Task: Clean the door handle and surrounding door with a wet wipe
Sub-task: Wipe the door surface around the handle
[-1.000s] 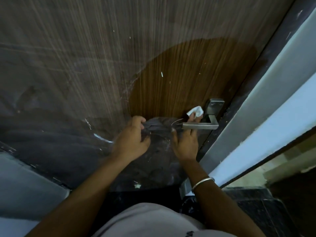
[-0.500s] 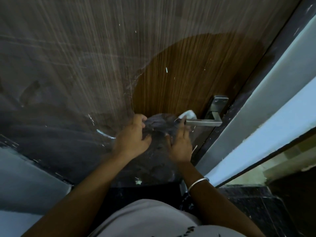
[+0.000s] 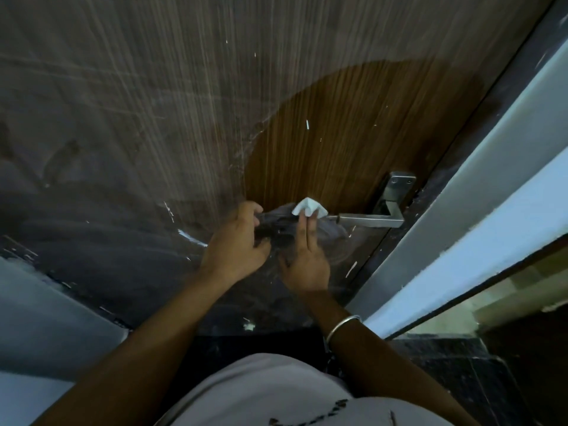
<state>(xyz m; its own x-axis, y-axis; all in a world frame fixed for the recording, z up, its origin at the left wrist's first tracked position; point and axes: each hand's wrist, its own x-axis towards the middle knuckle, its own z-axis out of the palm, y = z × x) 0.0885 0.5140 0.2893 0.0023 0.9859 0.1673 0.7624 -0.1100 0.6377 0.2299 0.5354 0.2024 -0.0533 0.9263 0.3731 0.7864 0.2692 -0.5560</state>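
Note:
A brown wooden door point(image 3: 338, 133) fills the view, with a steel lever handle point(image 3: 372, 220) at its right edge. A dusty, scratched plastic film point(image 3: 123, 118) covers most of the door and is peeled back around the handle. My left hand point(image 3: 236, 244) grips the bunched grey edge of the film point(image 3: 276, 221) just left of the lever's tip. With its fingers straight, my right hand point(image 3: 304, 262) presses a small white wet wipe point(image 3: 309, 206) against the door beside that bunch. Its thumb is spread away from the wipe.
The handle's steel backplate point(image 3: 399, 182) stands above the lever. A pale door frame point(image 3: 461, 226) runs diagonally right of the door, with dark speckled flooring point(image 3: 461, 373) below it. A grey wall point(image 3: 46, 318) lies at the lower left.
My right hand has slid left with the wipe, from behind the lever to the door surface past its tip. My left hand keeps its grip on the bunched film.

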